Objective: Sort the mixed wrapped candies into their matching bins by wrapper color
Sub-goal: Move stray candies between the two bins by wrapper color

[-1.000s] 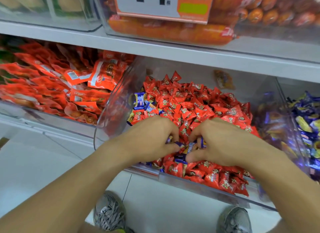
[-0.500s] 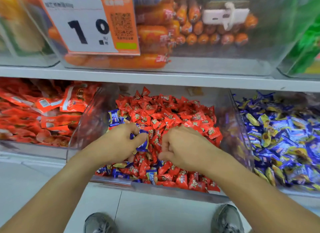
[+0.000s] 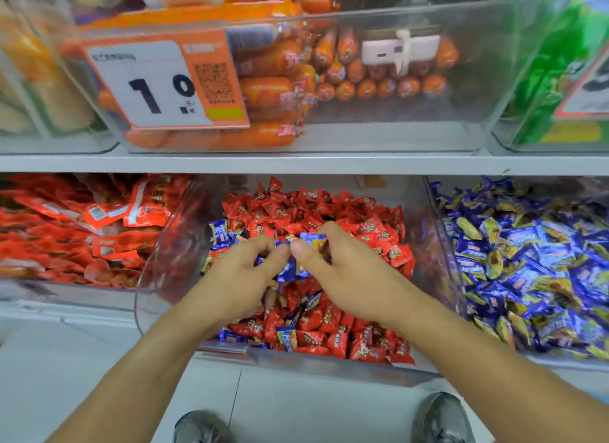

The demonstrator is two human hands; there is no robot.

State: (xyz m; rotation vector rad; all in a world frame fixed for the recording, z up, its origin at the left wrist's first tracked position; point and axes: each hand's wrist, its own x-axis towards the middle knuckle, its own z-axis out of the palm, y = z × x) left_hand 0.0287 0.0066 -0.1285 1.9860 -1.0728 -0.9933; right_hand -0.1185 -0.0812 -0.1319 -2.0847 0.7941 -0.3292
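A clear middle bin (image 3: 329, 360) holds a heap of red wrapped candies (image 3: 329, 208) with blue wrapped candies (image 3: 219, 231) mixed in along its left and front. Both hands meet over the heap. My left hand (image 3: 244, 274) has its fingers curled round blue candies. My right hand (image 3: 342, 271) pinches a blue candy (image 3: 313, 240) between thumb and fingers. More blue wrappers show between the two thumbs. The bin to the right (image 3: 438, 244) is full of blue and yellow wrapped candies (image 3: 527, 261).
The left bin holds red snack packets (image 3: 82, 231). Above the shelf edge (image 3: 296, 164) a clear bin of orange sausages (image 3: 296, 89) carries a price tag (image 3: 158, 86). A green-packed bin (image 3: 560, 63) stands at the upper right. My shoes (image 3: 438, 419) stand on the pale floor below.
The view has tilted up and right. Both hands have risen from the front of the heap and come together, now holding blue candies up over the red ones.
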